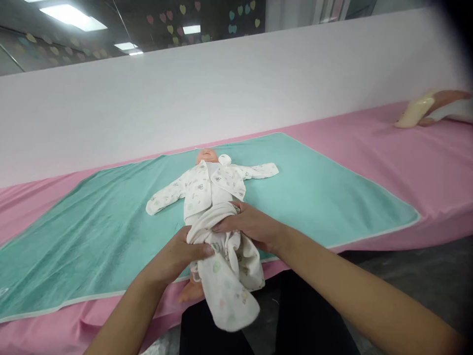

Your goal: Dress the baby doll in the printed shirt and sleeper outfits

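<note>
A baby doll (207, 156) lies on its back, head toward the wall, in a white printed jacket (197, 190) whose front lies parted and whose sleeves stretch out to both sides. Over its lower body my left hand (192, 246) and my right hand (251, 224) grip bunched white printed baby pants (231, 296). My left thumb presses on the cloth at the left, and my right fingers are wrapped in its gathered top. The pants' legs hang toward me past the table edge. One bare doll foot (192, 292) shows below my left hand; the other leg is hidden.
A teal blanket (314, 197) with a pale border lies under the doll on a pink-covered table (369, 128). Behind rises a white partition (221, 93). At far right, another person's hand (443, 98) is at a cream-coloured object (414, 112). My dark-clothed legs are below the front edge.
</note>
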`<state>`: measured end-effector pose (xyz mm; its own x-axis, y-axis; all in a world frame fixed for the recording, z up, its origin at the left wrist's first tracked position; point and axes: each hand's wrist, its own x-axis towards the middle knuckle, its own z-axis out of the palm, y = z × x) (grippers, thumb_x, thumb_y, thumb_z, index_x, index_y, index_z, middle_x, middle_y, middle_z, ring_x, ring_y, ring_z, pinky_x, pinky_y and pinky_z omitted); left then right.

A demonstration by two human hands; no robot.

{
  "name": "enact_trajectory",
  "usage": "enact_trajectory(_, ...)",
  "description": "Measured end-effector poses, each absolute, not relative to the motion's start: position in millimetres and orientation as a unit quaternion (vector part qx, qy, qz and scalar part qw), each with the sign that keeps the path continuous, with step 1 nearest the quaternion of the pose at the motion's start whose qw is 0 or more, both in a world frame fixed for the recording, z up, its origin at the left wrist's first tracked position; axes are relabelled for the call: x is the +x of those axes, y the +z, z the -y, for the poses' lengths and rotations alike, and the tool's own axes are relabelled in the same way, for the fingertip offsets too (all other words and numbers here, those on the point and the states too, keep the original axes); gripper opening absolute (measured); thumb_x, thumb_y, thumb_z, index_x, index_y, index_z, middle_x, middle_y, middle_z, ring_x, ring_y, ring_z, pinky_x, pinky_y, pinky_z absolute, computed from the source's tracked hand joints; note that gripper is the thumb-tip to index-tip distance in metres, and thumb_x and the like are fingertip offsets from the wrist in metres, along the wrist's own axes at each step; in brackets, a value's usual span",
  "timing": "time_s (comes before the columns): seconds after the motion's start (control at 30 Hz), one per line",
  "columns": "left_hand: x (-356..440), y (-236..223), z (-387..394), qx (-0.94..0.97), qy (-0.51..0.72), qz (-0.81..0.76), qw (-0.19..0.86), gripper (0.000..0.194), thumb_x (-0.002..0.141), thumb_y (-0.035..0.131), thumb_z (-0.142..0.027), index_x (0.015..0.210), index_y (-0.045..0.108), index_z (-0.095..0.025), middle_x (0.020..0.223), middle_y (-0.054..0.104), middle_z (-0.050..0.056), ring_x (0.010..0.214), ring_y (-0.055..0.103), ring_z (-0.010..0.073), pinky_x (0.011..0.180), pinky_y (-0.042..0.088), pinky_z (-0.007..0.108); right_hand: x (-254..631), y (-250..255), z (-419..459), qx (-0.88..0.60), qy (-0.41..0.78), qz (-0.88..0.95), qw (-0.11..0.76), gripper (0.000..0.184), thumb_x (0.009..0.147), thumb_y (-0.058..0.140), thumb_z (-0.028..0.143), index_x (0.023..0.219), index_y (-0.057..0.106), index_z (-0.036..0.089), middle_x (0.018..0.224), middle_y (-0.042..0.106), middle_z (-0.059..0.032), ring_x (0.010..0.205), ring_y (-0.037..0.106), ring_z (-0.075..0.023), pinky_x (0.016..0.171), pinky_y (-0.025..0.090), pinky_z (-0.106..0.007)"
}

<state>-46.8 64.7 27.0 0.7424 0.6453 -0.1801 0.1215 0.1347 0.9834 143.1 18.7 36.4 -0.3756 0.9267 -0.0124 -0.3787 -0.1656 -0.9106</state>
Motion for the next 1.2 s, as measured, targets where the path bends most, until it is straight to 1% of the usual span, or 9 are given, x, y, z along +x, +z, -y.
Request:
enact_trajectory(0.13, -42, 26, -62, 0.539, 0.311, -0.338, 0.706, 0.037, 0.066, 0.070, -0.035, 0.096, 0.068, -0.014, 0.075, 0.069, 0.009, 0.072, 0.063, 0.0253, 0.058, 0.048, 0.029, 136, 35, -12, -0.272, 0.750, 0.459, 0.390, 0.037, 0.063, 0.076, 0.035, 0.092, 0.064, 0.017, 0.087, 0.065, -0.0039, 0.081, 0.061, -0.0163, 0.077, 0.047, -0.029)
enact_trajectory(0.37, -34, 42, -47, 0.508, 0.342, -0.369, 0.700, 0.040, 0.067, 0.069, -0.040, 0.098, 0.067, -0.015, 0.069, 0.067, 0.007, 0.067, 0.063, 0.0240, 0.057, 0.050, 0.030, 142, 32, -13, -0.309, 0.735, 0.511, 0.320, 0.043, 0.063, 0.070, 0.052, 0.087, 0.065, 0.016, 0.085, 0.064, -0.0040, 0.081, 0.061, -0.0178, 0.072, 0.048, -0.029)
enact_trajectory(0.5, -41, 38, -49, 0.571, 0.296, -0.320, 0.696, 0.046, 0.061, 0.073, -0.044, 0.097, 0.067, -0.016, 0.064, 0.066, 0.006, 0.062, 0.062, 0.0229, 0.051, 0.047, 0.027, 143, 37, -18, -0.321, 0.711, 0.493, 0.384, 0.033, 0.061, 0.076, 0.037, 0.084, 0.066, 0.016, 0.085, 0.065, -0.0036, 0.084, 0.061, -0.0179, 0.076, 0.049, -0.030)
enact_trajectory(0.6, -46, 35, -48, 0.622, 0.232, -0.334, 0.669, 0.042, 0.052, 0.080, -0.032, 0.089, 0.070, -0.015, 0.066, 0.066, 0.006, 0.064, 0.062, 0.0233, 0.051, 0.046, 0.026, 139, 38, -23, -0.314, 0.688, 0.459, 0.466, 0.023, 0.065, 0.073, 0.031, 0.081, 0.066, 0.016, 0.088, 0.066, -0.0038, 0.086, 0.061, -0.0177, 0.079, 0.048, -0.031)
enact_trajectory(0.73, -44, 31, -46, 0.565, 0.307, -0.412, 0.645, 0.029, 0.059, 0.073, -0.020, 0.088, 0.068, -0.016, 0.077, 0.068, 0.005, 0.069, 0.062, 0.0208, 0.059, 0.048, 0.026, 131, 33, -27, -0.279, 0.710, 0.430, 0.483, 0.023, 0.067, 0.071, 0.032, 0.083, 0.065, 0.016, 0.086, 0.064, -0.0032, 0.082, 0.059, -0.0155, 0.078, 0.047, -0.030)
enact_trajectory(0.9, -46, 18, -56, 0.466, 0.430, -0.352, 0.689, 0.011, 0.063, 0.061, -0.012, 0.074, 0.064, -0.012, 0.068, 0.063, 0.002, 0.061, 0.058, 0.0147, 0.054, 0.045, 0.021, 130, 39, -28, -0.313, 0.702, 0.537, 0.347, 0.040, 0.061, 0.076, 0.037, 0.092, 0.062, 0.016, 0.085, 0.062, -0.0017, 0.077, 0.057, -0.0135, 0.070, 0.046, -0.026)
enact_trajectory(1.07, -48, 17, -53, 0.406, 0.451, -0.319, 0.728, 0.011, 0.062, 0.062, -0.010, 0.068, 0.055, -0.014, 0.061, 0.054, -0.003, 0.053, 0.051, 0.0093, 0.051, 0.042, 0.019, 136, 52, -28, -0.316, 0.645, 0.672, 0.182, 0.032, 0.057, 0.077, 0.031, 0.082, 0.062, 0.017, 0.078, 0.062, 0.0014, 0.074, 0.057, -0.0137, 0.066, 0.046, -0.023)
enact_trajectory(1.13, -50, 20, -48, 0.417, 0.424, -0.311, 0.741, 0.016, 0.062, 0.065, -0.011, 0.071, 0.053, -0.016, 0.063, 0.053, -0.003, 0.054, 0.051, 0.0090, 0.051, 0.041, 0.018, 138, 51, -29, -0.329, 0.631, 0.683, 0.165, 0.026, 0.059, 0.074, 0.029, 0.077, 0.063, 0.016, 0.075, 0.062, 0.0010, 0.071, 0.058, -0.0135, 0.064, 0.046, -0.023)
enact_trajectory(1.2, -52, 23, -43, 0.444, 0.399, -0.320, 0.735, 0.022, 0.063, 0.068, -0.016, 0.081, 0.054, -0.018, 0.069, 0.056, -0.002, 0.059, 0.054, 0.0108, 0.053, 0.042, 0.019, 138, 46, -31, -0.354, 0.624, 0.659, 0.225, 0.018, 0.062, 0.069, 0.027, 0.075, 0.063, 0.015, 0.073, 0.062, 0.0007, 0.068, 0.057, -0.0126, 0.062, 0.045, -0.023)
